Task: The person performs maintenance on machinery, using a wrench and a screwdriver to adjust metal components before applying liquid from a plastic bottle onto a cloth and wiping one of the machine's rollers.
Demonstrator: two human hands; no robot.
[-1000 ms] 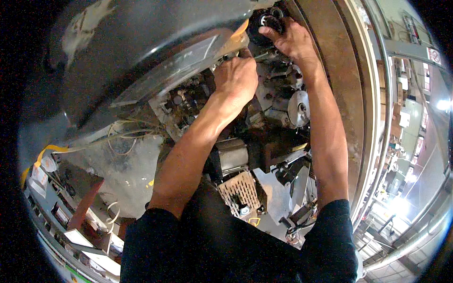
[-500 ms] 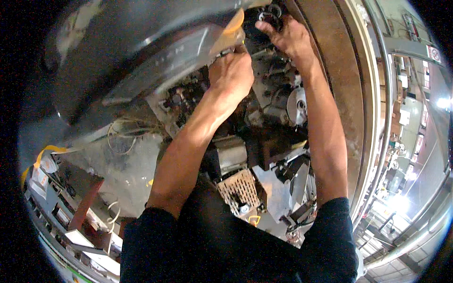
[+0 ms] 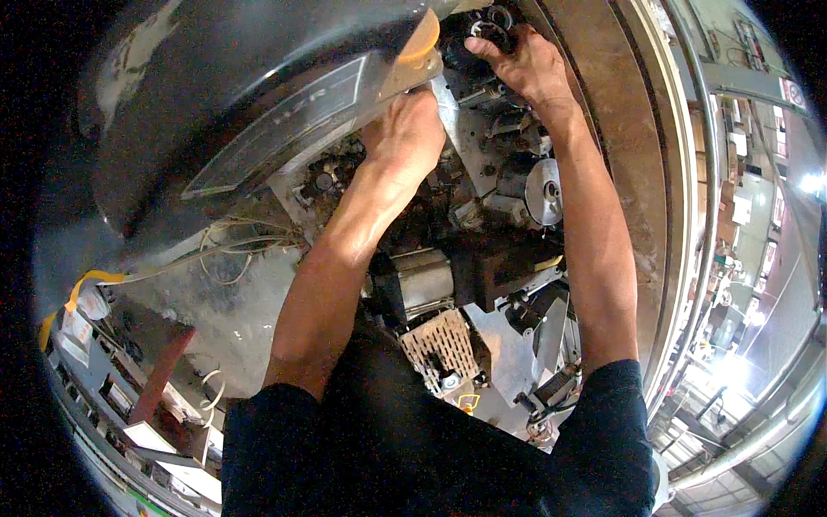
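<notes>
My left hand point(image 3: 405, 129) is curled, its knuckles just below the lower edge of a dark curved cover point(image 3: 250, 86). Its fingertips are hidden, and I cannot make out what they hold. A pale bluish sheet-like piece point(image 3: 446, 105) shows beside the knuckles, and an orange-and-tan flap point(image 3: 419, 53) hangs above them. Further right, my right hand point(image 3: 536, 71) is closed around a dark round part with a metal ring point(image 3: 491, 33). Its thumb lies across the near side; the other fingers are mostly hidden behind. Beneath both arms are greasy machine parts, among them a shiny metal disc point(image 3: 544, 191).
A brown machine panel point(image 3: 642, 172) runs close along my right arm, with a metal rail beyond it. Below are a metal cylinder point(image 3: 425, 283), a perforated tan plate point(image 3: 440, 351) and a grey sheet point(image 3: 500, 340). Thin loose cables point(image 3: 233, 250) hang at left.
My left hand has shifted slightly left and its fingers are now more hidden; the pale piece beside it shows more. My right hand stays at the dark round part.
</notes>
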